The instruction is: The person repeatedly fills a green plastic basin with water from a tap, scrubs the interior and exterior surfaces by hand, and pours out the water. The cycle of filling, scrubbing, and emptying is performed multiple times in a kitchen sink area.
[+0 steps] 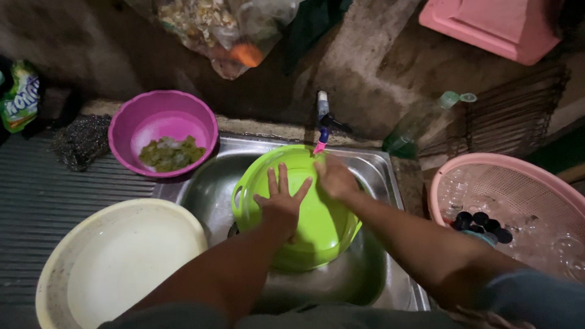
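both hands in the lime-green plastic basin [317, 234], centre of frame, sitting in the steel sink [372, 286] under the tap [322, 122]. left hand [281, 204] flat, fingers spread inside; right hand [334, 176] at far rim, fingers together, grip unclear. washing looks mid-way; cream basin [116, 262] lower left & pink bowl [161, 131] w/ green scraps upper left look undone.

Dim washing corner with a rough, dark wall

A stained concrete wall [365, 55] fills the top of the frame, lit weakly from above. The ribbed metal surface [36, 201] runs along the left, a steel sink [372, 164] is sunk in the centre, and a small tap [323, 119] juts from the wall at upper centre. A wire rack [518, 109] leans at upper right.
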